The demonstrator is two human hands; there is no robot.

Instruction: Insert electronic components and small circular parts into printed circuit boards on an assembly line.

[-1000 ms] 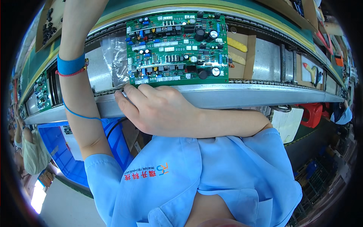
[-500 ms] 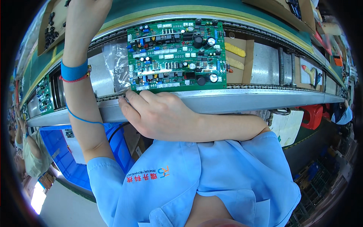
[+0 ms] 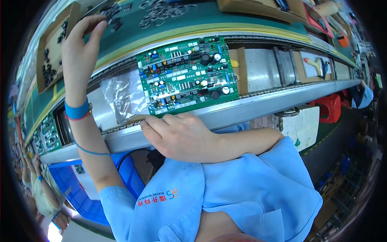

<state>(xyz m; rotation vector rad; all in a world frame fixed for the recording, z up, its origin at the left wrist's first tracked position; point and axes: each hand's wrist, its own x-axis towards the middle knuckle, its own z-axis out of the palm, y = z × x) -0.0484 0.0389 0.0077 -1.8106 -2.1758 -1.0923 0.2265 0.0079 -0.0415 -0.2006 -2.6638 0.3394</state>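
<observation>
Circuit board (image 3: 189, 74) on conveyor (image 3: 258, 105); green bench (image 3: 205, 18); red stool (image 3: 329, 108).

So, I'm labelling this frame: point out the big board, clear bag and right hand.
Big board (image 3: 188, 76): head view, its middle.
Clear bag (image 3: 124, 96): head view, its middle.
Right hand (image 3: 180, 136): head view, its back.

The bare left hand (image 3: 82, 50) was stretched far left, thumb (image 3: 98, 31) and forefinger (image 3: 92, 19) curved toward each other; the bare right hand (image 3: 181, 137) was nearer, fingers (image 3: 157, 124) bent, its forearm (image 3: 246, 145) lying crosswise.
</observation>
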